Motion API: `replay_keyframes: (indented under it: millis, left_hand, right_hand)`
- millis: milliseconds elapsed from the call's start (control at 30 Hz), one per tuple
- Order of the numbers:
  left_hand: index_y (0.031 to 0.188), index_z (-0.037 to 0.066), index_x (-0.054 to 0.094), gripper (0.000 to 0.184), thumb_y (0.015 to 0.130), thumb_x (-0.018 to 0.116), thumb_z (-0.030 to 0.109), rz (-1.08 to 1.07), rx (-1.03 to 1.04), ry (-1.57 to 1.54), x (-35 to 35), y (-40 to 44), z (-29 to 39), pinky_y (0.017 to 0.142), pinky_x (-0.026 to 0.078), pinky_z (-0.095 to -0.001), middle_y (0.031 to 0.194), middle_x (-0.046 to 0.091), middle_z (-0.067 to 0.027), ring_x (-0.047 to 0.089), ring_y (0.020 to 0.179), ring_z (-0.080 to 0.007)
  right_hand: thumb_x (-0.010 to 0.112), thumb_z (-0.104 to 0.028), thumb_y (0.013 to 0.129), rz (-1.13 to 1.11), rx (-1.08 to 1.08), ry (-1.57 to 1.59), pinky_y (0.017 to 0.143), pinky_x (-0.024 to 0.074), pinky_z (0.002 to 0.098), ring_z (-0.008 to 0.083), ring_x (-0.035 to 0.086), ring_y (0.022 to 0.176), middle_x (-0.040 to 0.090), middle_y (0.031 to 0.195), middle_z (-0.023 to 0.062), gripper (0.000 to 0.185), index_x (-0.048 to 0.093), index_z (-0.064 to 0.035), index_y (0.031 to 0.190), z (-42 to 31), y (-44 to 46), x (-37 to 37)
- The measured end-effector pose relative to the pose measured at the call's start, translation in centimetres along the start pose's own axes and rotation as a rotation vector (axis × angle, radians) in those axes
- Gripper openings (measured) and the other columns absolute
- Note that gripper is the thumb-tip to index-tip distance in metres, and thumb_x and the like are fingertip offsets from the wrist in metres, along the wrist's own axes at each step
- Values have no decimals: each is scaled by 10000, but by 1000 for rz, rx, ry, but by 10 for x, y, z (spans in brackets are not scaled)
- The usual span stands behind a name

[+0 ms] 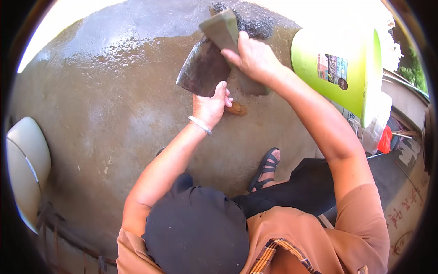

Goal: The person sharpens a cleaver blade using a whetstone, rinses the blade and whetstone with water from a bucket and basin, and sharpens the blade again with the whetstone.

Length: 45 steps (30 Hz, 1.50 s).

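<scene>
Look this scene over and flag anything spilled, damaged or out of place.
The floor looks wet, with a glossy patch at the upper left of the view, perhaps spilled water. The cleaver in the left hand has dark, blotchy discolouration across its face, possibly rust or residue. Nothing looks clearly broken.

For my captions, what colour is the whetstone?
The whetstone is greyish green; the head view shows it best.

Both arms (169,154) reach forward, left hand (211,107) curled closed, right hand (256,58) clasping farther out.
</scene>
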<state>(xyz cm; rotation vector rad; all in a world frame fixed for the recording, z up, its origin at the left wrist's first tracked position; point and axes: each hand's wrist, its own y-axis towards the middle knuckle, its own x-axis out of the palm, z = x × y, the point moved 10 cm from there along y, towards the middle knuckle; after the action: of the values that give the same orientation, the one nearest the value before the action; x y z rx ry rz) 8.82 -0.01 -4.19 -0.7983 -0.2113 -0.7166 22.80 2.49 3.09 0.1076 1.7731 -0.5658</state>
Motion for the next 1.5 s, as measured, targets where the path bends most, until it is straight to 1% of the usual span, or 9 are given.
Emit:
replay_keyframes:
  millis: [533,600,700,767,833,967,1133,1333,1500]
  left_hand:
    - [879,-8,560,68,904,566,56,-47,-63,-55,-15,7,5,571,554,-298,700,582,-63,559,510,-122]
    - [867,-23,550,73,898,559,42,-42,-56,-79,-14,8,8,527,538,-288,689,586,-63,567,493,-127]
    - [834,-34,560,134,892,587,84,-46,35,111,-10,6,29,515,521,-296,677,596,-61,580,504,-124]
    - [773,1,619,153,854,598,128,90,253,633,-25,-1,62,610,512,-357,719,642,-132,642,628,-284]
    - [916,48,646,123,811,598,91,73,382,889,-18,-23,115,653,507,-399,791,630,-133,630,741,-337]
    - [1217,143,554,511,717,626,64,171,785,1573,-20,-49,152,723,482,-372,897,550,-85,596,788,-278]
    - [1299,-49,424,636,697,610,37,94,622,1934,-39,-25,116,761,475,-338,922,558,-118,596,815,-260]
    - [1340,-91,345,731,689,626,87,23,503,1863,-35,-12,92,700,520,-368,943,570,-156,639,743,-298]
    - [1360,-74,324,753,684,617,80,-64,496,1940,-37,-10,78,664,533,-373,921,569,-178,645,717,-308]
  right_hand:
    - [546,-440,895,-99,-149,-59,592,534,437,361,665,703,642,720,227,485,431,31,912,-49,-11,0]
    - [522,-463,901,-76,23,-79,633,536,433,373,661,737,650,768,232,517,454,47,953,-15,18,1]
    - [485,-505,907,28,158,-64,689,520,463,410,642,801,641,832,258,558,459,48,984,48,36,0]
    - [456,-546,909,-15,255,-15,774,488,494,456,604,891,621,927,290,595,455,43,994,82,31,-6]
    - [446,-553,913,-18,317,67,825,464,489,447,586,955,598,988,313,616,457,54,1019,94,15,-13]
    - [420,-597,907,21,415,292,852,453,485,441,583,975,599,985,310,689,459,73,1065,122,-19,-4]
    - [438,-534,927,-46,254,271,787,471,500,455,593,912,597,901,316,598,433,63,965,67,-59,-3]
    - [534,-414,910,-180,-55,88,627,527,438,376,645,711,618,762,223,445,396,7,952,-41,-111,-2]
    - [532,-405,912,-118,-100,-36,529,519,419,341,647,634,616,690,177,430,402,4,940,-15,-81,27]
